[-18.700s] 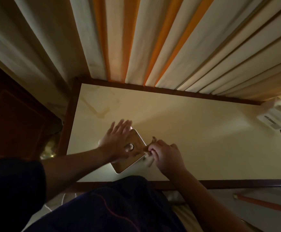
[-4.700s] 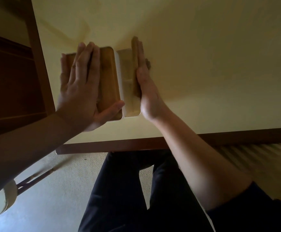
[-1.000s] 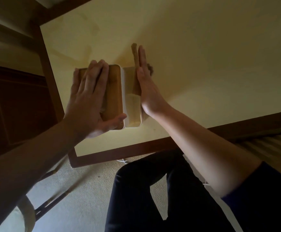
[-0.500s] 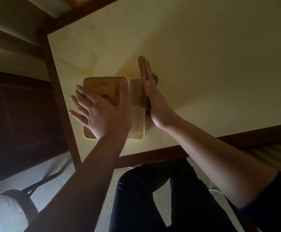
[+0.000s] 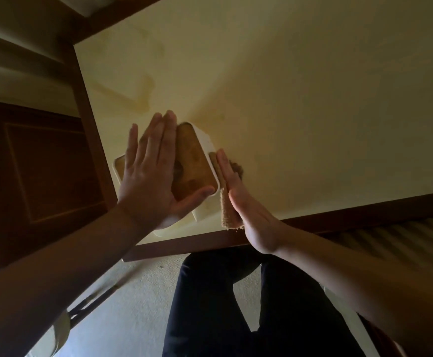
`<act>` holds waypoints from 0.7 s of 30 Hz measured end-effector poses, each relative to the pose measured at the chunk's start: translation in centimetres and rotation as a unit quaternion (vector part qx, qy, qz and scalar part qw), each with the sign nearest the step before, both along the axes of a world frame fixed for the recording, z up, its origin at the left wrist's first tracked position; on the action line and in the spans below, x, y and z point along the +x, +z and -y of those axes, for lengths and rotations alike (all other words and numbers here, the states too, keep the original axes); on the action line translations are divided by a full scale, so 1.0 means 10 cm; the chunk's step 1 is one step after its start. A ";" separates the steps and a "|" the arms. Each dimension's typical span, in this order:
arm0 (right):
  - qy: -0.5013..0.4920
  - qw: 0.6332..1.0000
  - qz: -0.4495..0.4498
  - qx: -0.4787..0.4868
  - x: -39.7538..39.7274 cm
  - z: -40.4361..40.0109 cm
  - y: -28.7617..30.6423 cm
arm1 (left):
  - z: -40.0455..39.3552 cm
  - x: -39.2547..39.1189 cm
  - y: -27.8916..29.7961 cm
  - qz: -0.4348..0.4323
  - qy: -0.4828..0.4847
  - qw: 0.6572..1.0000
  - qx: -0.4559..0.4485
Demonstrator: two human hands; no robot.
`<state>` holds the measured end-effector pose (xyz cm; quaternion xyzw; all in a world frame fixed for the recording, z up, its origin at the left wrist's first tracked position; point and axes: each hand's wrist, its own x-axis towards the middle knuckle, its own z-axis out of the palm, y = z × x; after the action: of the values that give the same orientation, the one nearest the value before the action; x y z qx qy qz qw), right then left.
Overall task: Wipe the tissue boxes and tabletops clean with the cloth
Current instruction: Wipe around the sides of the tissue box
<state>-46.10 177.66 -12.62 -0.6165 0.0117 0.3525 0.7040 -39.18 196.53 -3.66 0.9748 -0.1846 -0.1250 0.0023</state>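
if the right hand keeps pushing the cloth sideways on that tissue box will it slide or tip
Probably slide: the tissue box sits low and wide on the smooth tabletop. The left hand lying flat on its lid likely checks that. The cloth looks floppy.

The left hand (image 5: 153, 176) lies flat over the tissue box (image 5: 192, 161), hiding most of the wooden lid and its opening. The cloth (image 5: 227, 210) sits mostly behind the right hand (image 5: 246, 207), pressed against the box's side; only a frayed strip and a dark corner show. Both forearms run out of frame. The chair (image 5: 55, 331) at lower left is blurred and cut off. The table (image 5: 313, 99) runs past the top and right edges.
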 end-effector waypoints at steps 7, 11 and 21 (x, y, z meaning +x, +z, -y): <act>-0.010 0.993 0.113 0.041 0.58 -0.17 0.18 | 0.01 0.00 0.00 0.006 -0.001 1.000 -0.010; -0.005 0.984 0.178 -0.021 1.06 -0.28 0.15 | 0.02 0.00 0.01 0.008 0.001 1.000 -0.016; 0.004 0.993 0.118 0.030 0.10 0.05 0.22 | 0.01 0.01 -0.01 0.008 0.002 1.000 -0.005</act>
<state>-45.14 177.19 -10.45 -0.6322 -0.0845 0.2801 0.7174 -39.12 196.43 -3.74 0.9761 -0.1835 -0.1165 0.0063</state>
